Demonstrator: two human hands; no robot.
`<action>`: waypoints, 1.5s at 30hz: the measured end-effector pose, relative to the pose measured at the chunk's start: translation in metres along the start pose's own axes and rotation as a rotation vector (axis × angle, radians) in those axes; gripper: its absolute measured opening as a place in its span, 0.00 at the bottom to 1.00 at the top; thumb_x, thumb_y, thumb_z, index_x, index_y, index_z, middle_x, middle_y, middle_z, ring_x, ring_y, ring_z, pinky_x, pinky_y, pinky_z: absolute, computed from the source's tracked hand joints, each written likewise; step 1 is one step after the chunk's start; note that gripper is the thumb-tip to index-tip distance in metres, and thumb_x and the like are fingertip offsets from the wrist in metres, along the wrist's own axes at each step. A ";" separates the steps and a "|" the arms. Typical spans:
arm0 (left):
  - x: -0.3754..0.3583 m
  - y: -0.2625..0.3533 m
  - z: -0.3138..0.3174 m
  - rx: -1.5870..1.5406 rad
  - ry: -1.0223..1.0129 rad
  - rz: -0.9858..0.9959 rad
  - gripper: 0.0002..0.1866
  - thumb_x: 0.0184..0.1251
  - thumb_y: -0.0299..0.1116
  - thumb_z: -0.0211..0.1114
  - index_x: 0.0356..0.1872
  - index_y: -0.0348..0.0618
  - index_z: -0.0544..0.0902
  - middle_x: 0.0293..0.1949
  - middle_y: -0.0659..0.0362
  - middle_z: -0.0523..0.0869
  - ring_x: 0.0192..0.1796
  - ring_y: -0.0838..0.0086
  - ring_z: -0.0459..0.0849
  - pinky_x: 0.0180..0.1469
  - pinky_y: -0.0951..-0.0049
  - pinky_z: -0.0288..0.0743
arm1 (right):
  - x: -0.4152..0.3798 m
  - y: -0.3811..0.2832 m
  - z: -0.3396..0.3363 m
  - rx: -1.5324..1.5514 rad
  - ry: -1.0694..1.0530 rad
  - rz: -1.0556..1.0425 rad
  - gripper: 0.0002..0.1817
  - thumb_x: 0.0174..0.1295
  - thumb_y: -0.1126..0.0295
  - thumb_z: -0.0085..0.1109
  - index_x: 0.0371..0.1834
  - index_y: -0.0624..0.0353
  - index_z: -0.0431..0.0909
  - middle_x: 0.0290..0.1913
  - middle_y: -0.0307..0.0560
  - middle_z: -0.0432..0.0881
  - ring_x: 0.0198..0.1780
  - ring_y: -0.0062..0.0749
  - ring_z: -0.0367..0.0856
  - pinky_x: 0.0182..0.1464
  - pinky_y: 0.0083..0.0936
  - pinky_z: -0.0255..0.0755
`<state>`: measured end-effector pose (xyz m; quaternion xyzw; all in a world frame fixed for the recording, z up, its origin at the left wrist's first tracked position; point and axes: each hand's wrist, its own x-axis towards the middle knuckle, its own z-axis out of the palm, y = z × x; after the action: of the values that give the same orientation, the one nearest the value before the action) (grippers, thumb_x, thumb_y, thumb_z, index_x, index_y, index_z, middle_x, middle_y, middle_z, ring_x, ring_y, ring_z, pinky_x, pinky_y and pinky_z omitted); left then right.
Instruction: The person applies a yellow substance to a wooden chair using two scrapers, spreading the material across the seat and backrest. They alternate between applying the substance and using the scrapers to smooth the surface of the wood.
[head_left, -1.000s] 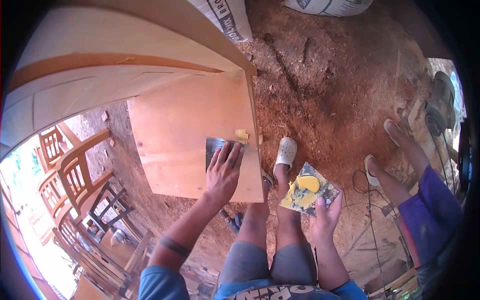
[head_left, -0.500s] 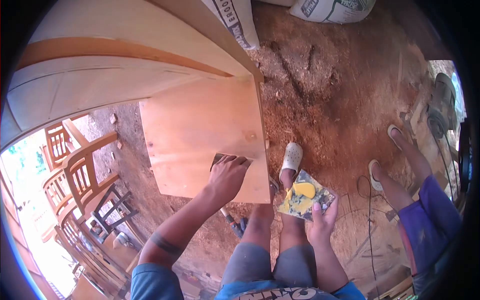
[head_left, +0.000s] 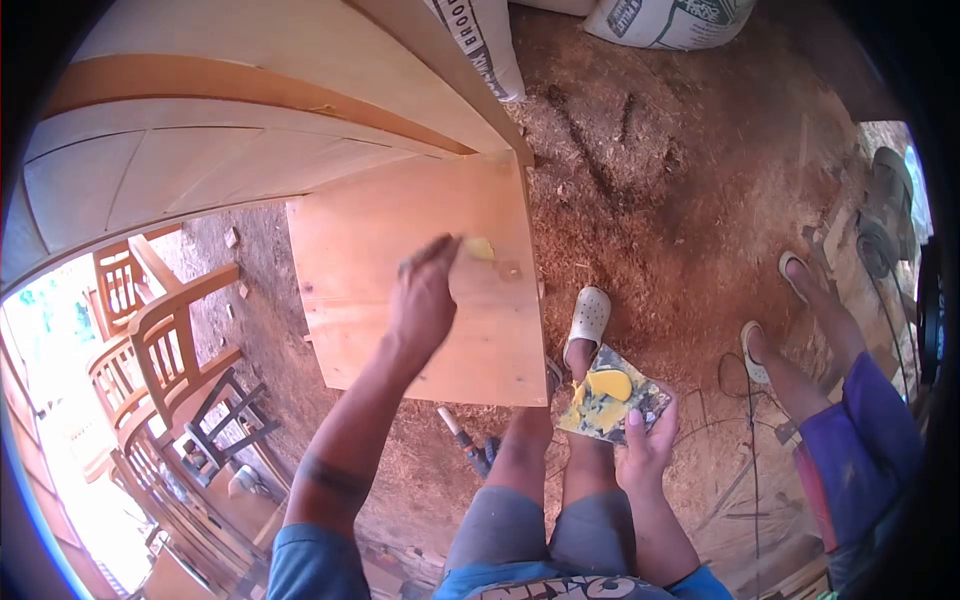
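My left hand, smeared by motion, is over the pale wooden panel. Its fingers are closed around what looks like a thin flat scraper, mostly hidden and blurred. Just right of the fingertips a yellow patch of putty shows against the panel. My right hand grips a small flat board by its right edge, thumb on top. On that stained board lies a thick dollop of yellow putty.
A large wooden furniture piece rises at upper left. Wooden chairs stand further left. Filled sacks lie at the top. Another person's legs and a dark cable are on the right.
My left hand has moved up and slightly left across the panel, and a yellow patch now shows beside its fingertips. My right hand still holds the board in nearly the same place.
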<state>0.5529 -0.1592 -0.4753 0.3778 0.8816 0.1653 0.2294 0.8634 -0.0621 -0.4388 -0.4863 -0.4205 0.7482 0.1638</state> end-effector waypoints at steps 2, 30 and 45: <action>0.020 0.007 -0.008 -0.099 -0.109 -0.148 0.33 0.44 0.10 0.50 0.57 0.38 0.80 0.59 0.48 0.81 0.60 0.48 0.77 0.62 0.58 0.72 | -0.001 -0.002 0.000 -0.013 -0.002 0.000 0.23 0.70 0.66 0.53 0.62 0.67 0.59 0.55 0.50 0.72 0.55 0.27 0.72 0.61 0.28 0.67; -0.015 0.028 0.015 -0.020 -0.417 -0.035 0.31 0.46 0.11 0.51 0.56 0.37 0.80 0.58 0.45 0.80 0.60 0.51 0.78 0.61 0.58 0.74 | -0.007 0.003 0.000 0.108 -0.018 0.042 0.23 0.71 0.69 0.52 0.63 0.66 0.58 0.55 0.50 0.71 0.55 0.26 0.72 0.61 0.28 0.68; -0.082 0.032 0.058 0.179 -0.127 0.170 0.30 0.52 0.17 0.54 0.62 0.35 0.74 0.62 0.47 0.76 0.67 0.53 0.71 0.69 0.58 0.65 | -0.008 0.010 -0.010 0.018 -0.008 0.040 0.23 0.71 0.69 0.51 0.63 0.67 0.58 0.56 0.50 0.71 0.56 0.26 0.72 0.62 0.27 0.67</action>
<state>0.6521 -0.1918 -0.4861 0.4796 0.8414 0.0806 0.2356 0.8779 -0.0686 -0.4433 -0.4902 -0.4047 0.7569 0.1516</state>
